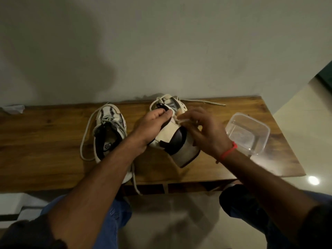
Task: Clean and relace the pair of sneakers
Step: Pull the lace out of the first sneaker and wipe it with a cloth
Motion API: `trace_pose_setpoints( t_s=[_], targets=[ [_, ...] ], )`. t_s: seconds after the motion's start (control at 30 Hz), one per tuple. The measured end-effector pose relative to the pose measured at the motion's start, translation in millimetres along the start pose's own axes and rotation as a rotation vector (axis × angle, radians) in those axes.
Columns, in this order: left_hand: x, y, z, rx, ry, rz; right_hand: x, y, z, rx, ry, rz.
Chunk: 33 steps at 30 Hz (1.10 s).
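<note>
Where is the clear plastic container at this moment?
In the head view the clear plastic container sits on the right end of the wooden table, just right of the right hand.

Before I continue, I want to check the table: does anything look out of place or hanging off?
Yes. The left sneaker sits with its heel past the near edge of the table, and its lace dangles over that edge. Another lace end trails toward the wall.

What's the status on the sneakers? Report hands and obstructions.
Left hand grips tilted sneaker. Right hand pinches its lace. Other sneaker flat beside it, laced. Nothing blocking.
</note>
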State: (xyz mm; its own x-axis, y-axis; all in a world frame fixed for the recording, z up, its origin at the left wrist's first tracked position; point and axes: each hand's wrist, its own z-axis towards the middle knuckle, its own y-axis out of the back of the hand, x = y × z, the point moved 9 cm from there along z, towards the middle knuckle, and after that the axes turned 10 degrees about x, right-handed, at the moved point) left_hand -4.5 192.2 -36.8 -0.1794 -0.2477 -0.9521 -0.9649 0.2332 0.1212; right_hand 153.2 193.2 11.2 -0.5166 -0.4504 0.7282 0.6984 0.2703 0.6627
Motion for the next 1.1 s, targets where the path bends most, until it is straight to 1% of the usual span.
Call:
trace_pose_setpoints(
  t_s=[0.03, 0.1, 0.13, 0.2, 0.23, 0.27, 0.33, 0.37, 0.4, 0.43, 0.47, 0.53, 0.57, 0.63, 0.7, 0.77, 0.83, 0.97, 1.1],
  targets=[
    [1, 0, -1, -0.006, 0.006, -0.021, 21, -3, -5, 0.008, 0.106, -0.067],
    [1, -1, -2, 0.002, 0.003, -0.068, 54, -17, -16, 0.082, 0.287, -0.130],
    [1, -3, -3, 0.011, -0.004, -0.095, 65, -26, -21, 0.129, 0.356, -0.171],
    [3, -3, -1, 0.002, 0.004, -0.112, 73, -38, -27, 0.189, 0.436, -0.275],
    [3, -4, -1, -0.002, 0.012, -0.108, 68, -35, -23, 0.178, 0.436, -0.306],
    [4, -5, -1, -0.003, 0.013, -0.105, 58, -27, -17, 0.142, 0.394, -0.312],
    [7, -8, 1, 0.000, 0.016, -0.100, 31, -2, -3, 0.028, 0.238, -0.278],
    [8, -9, 0, -0.007, 0.022, -0.108, 20, 8, 0, -0.001, 0.173, -0.247],
    [8, -10, -1, -0.012, 0.026, -0.118, 17, 10, -2, -0.006, 0.148, -0.224],
    [8, -10, -1, -0.013, 0.028, -0.135, 24, 6, -6, 0.000, 0.171, -0.214],
    [7, -11, -1, -0.012, 0.026, -0.161, 40, -4, -13, 0.023, 0.240, -0.209],
    [6, -8, -1, -0.030, 0.022, -0.199, 77, -31, -30, 0.114, 0.423, -0.208],
    [5, -7, -1, -0.038, 0.027, -0.212, 87, -41, -35, 0.162, 0.486, -0.217],
    [4, -8, 0, -0.024, 0.031, -0.208, 87, -44, -33, 0.195, 0.532, -0.255],
    [5, -10, 0, 0.019, 0.036, -0.190, 71, -30, -24, 0.132, 0.491, -0.279],
    [5, -9, -1, 0.024, 0.040, -0.181, 48, -11, -16, 0.043, 0.380, -0.233],
    [5, -9, -1, 0.035, 0.041, -0.172, 25, -2, -8, -0.008, 0.265, -0.164],
    [1, -9, -6, 0.069, 0.044, -0.187, -17, 3, 3, -0.040, 0.036, -0.086],
    [-1, -20, -8, 0.132, 0.051, -0.193, -36, 11, 8, -0.092, -0.088, 0.015]
  ],
)
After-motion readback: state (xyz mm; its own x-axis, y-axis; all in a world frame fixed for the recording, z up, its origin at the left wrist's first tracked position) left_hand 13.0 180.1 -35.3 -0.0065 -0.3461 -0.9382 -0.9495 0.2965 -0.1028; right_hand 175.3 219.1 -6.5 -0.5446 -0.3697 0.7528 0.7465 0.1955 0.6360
